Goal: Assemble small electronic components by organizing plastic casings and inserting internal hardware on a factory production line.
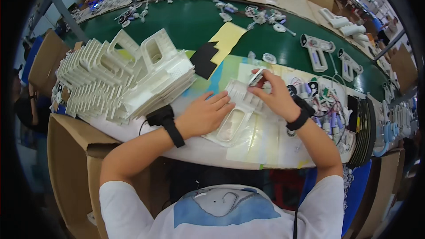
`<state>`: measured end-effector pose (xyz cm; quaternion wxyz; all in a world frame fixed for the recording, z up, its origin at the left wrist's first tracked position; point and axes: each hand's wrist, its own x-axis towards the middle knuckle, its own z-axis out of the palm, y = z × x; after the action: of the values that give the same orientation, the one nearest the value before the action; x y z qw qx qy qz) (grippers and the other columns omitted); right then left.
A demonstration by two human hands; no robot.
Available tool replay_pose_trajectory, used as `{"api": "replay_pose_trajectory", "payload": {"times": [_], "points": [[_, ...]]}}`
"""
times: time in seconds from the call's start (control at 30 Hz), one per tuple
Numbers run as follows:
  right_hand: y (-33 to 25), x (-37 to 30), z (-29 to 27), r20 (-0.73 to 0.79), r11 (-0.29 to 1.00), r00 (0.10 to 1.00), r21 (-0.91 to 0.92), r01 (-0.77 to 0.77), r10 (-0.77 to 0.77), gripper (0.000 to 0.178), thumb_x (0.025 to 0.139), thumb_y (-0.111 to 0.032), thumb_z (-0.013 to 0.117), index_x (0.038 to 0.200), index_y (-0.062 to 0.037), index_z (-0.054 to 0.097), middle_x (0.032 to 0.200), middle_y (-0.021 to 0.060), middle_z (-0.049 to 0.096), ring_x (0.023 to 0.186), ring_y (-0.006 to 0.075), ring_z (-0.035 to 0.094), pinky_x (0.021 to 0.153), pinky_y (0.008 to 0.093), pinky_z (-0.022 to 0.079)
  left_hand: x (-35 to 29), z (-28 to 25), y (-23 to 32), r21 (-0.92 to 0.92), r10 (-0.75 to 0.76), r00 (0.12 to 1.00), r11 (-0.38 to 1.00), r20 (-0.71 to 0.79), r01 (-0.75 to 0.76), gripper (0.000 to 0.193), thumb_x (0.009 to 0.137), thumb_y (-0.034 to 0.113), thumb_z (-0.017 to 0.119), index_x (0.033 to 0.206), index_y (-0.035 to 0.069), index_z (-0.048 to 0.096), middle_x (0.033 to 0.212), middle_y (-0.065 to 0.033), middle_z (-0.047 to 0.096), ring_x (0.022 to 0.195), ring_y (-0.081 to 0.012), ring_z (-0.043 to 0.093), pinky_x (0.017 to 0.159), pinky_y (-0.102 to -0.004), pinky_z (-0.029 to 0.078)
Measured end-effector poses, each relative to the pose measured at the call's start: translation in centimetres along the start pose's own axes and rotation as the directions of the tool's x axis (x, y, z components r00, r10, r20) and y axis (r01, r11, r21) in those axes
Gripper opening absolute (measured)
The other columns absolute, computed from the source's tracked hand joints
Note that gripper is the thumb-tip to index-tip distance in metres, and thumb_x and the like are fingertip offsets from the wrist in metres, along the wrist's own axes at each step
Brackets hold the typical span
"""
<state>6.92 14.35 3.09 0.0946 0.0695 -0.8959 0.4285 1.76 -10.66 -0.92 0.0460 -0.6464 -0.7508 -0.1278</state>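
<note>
A white plastic housing half with a looped handle lies before me on the covered tabletop. My left hand rests palm down at its left edge, fingers stretched out, holding nothing. Over the far end of the housing, my right hand pinches a small round part with a shiny silvery rim between thumb and fingers. Those fingers hide much of that part, so its exact kind does not show. Each wrist wears a black strap with a box on it.
Nested white housings form a long stack at left. Wired motors and circuit boards lie at right. Past a yellow sheet and black sheet, the green belt carries part-assembled units. A cardboard box stands lower left.
</note>
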Motion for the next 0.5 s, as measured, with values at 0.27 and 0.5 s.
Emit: {"api": "replay_pose_trajectory", "payload": {"times": [0.27, 0.5], "points": [[0.0, -0.7, 0.8, -0.01, 0.964, 0.984, -0.206, 0.17, -0.176, 0.062, 0.076, -0.006, 0.068, 0.133, -0.0072, 0.046, 0.119, 0.0109, 0.054, 0.107, 0.0272, 0.048, 0.101, 0.0376, 0.032, 2.9, -1.6, 4.2, -0.207, -0.376, 0.875, 0.923, -0.304, 0.325, 0.051, 0.079, 0.007, 0.061, 0.128, 0.001, 0.048, 0.132, -0.0198, 0.049, 0.117, -0.037, 0.05, 0.095, -0.0426, 0.042], [0.6, -0.5, 4.4, -0.033, 0.851, 0.926, -0.408, 0.33, -0.375, 0.064, 0.078, -0.015, 0.068, 0.135, -0.0032, 0.04, 0.101, 0.0105, 0.052, 0.102, 0.0273, 0.051, 0.101, 0.0465, 0.026, 3.7, -1.8, 0.7, -0.643, -0.392, 0.864, 0.758, -0.315, 0.11, 0.066, 0.077, 0.002, 0.066, 0.138, 0.007, 0.041, 0.134, -0.0178, 0.047, 0.112, -0.0298, 0.055, 0.085, -0.0359, 0.05]]}}
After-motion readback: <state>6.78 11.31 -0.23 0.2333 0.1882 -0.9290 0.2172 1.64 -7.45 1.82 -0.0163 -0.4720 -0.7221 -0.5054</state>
